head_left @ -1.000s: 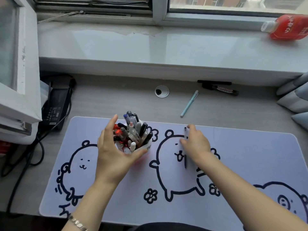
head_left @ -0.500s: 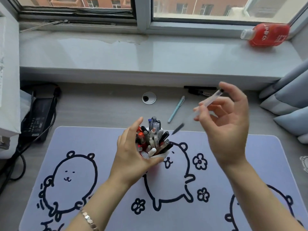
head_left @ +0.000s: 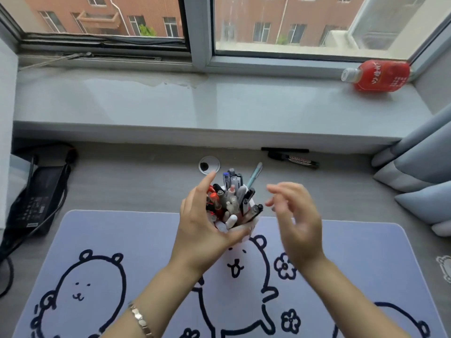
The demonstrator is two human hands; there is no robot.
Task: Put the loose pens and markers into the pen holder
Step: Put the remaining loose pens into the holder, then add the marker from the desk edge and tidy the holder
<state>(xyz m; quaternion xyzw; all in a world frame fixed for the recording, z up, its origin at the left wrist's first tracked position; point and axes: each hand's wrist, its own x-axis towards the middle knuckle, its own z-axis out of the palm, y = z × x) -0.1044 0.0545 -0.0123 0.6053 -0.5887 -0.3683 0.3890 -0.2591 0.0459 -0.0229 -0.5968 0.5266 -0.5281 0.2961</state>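
**Holder steadied, three pens left at the back of the desk**

At far left a power adapter [head_left: 36,206] and its cables sit off the desk mat [head_left: 117,230], well apart from the work, so nothing there is likely to snag an arm.

The left hand [head_left: 202,228] wraps the pen holder [head_left: 249,225], thumb across its near wall and fingers up the left side. The holder stands at the mat's far edge and is crammed with pens and markers that splay out at the top. Just behind it the teal pen [head_left: 255,174] lies on the bare desk, its lower end hidden by the holder.

The right hand [head_left: 297,220] hangs just right of the holder, blurred, with its fingers loosely spread and nothing visible in it.

The teal pen looks the natural next pick. With the holder this full, a newcomer should probably go in tip-first along the rim while the left hand braces the wall, or it may lever a neighbour out.

Further right, the whiteboard marker [head_left: 292,161] and a thin black pen [head_left: 284,150] lie tight under the window sill [head_left: 219,132]. Reaching them probably means going in low and flat beneath that overhang. The desk between is open, the bottle [head_left: 380,75] sits up on the sill out of the way, and the curtain [head_left: 419,179] crowds only the far right
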